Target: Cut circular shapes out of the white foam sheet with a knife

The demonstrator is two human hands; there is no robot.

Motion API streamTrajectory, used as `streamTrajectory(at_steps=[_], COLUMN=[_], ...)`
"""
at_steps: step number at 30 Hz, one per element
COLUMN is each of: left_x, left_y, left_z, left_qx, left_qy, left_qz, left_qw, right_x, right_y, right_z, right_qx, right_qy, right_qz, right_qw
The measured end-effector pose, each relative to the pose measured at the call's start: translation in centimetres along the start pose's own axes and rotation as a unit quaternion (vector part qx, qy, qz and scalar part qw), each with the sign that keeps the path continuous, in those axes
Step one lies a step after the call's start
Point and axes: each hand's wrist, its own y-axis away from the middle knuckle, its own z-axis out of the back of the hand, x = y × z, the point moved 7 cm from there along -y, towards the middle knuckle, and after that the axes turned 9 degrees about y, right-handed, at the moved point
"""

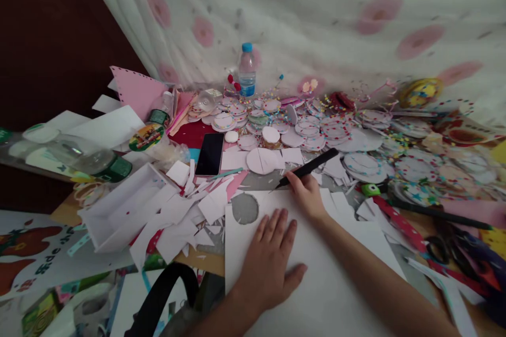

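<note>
The white sheet (316, 284) lies on the surface (207, 262) before the person, with 1 round hole (245, 208) near its far left corner. The left hand (272, 258) lies flat on it, grasping nothing; firm, even pressure there should stop slipping. The right hand (308, 192) grips a black tool (312, 165), pen or knife, I cannot tell, its tip near the far edge. Ideally, fingertips avoid that tip's path, and paper scraps (213, 202) stay out from underneath. Beyond lies 1 phone (210, 154).

Smooth matt paper sheet (316, 289), glossy phone screen (210, 154)
</note>
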Motion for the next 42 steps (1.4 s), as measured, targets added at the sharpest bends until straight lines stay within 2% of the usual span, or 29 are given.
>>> streamTrajectory(at_steps=[8,20,28,34,42], left_x=[0.2,0.3,0.2,0.2,0.1], left_y=[-0.1,-0.4,-0.4,-0.4,-0.4], left_z=[-0.4,-0.3,-0.4,-0.4,-0.4], left_qx=[0.022,0.028,0.026,0.031,0.024], left_qy=[-0.002,-0.010,-0.023,-0.024,-0.028], left_qz=[0.006,0.007,0.004,0.007,0.004], left_qw=[1.000,1.000,0.999,0.999,0.999], right_x=[1.2,1.1,1.6,2.2,1.8], right_y=[0.4,0.6,0.5,0.5,0.5], right_z=[-0.9,-1.0,-1.2,-1.2,-1.2], right_qx=[0.044,0.055,0.084,0.069,0.054], right_qy=[0.046,0.091,0.114,0.143,0.168], right_qz=[0.032,0.051,0.096,0.135,0.124], right_qw=[0.997,0.993,0.985,0.978,0.976])
